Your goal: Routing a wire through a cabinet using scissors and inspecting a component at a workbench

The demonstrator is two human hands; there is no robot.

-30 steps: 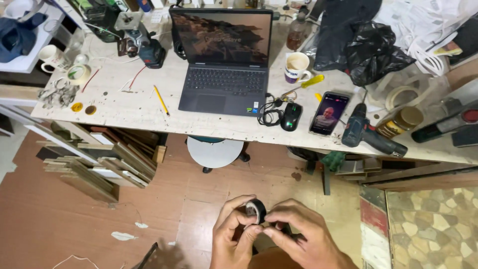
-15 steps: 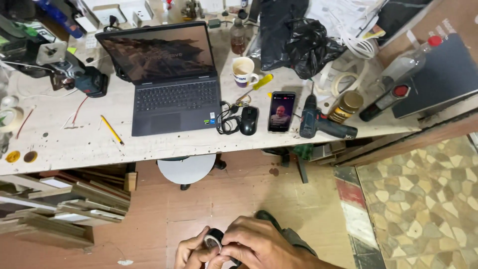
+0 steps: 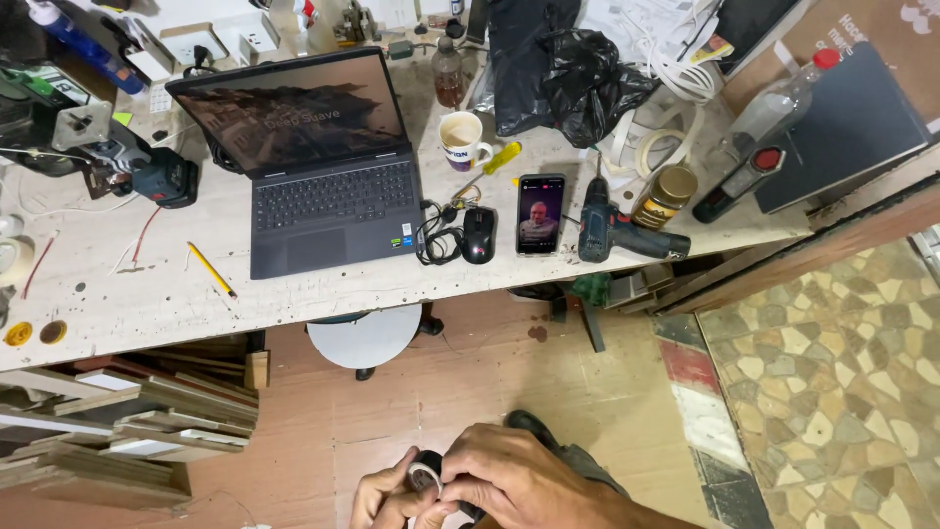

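At the bottom edge of the head view, my left hand (image 3: 387, 500) and my right hand (image 3: 509, 482) meet around a small black roll of tape (image 3: 425, 473) with a pale inner ring. Both hands grip it, fingers curled over its rim. My right hand covers most of the roll's right side. The hands hover above a reddish floor, well short of the workbench.
A pale workbench (image 3: 147, 294) spans the top, holding an open laptop (image 3: 313, 176), mug (image 3: 462, 139), mouse (image 3: 478, 235), phone (image 3: 540, 214), cordless drill (image 3: 617, 233), jar (image 3: 666, 196), black bag (image 3: 568, 69) and pencil (image 3: 211, 269). A round stool (image 3: 367, 335) stands beneath. Stacked boards (image 3: 127, 431) lie left.
The view has swung, so the bench sits more to the right and closer. My hands stay joined on the tape roll at the bottom edge, shifted slightly right.
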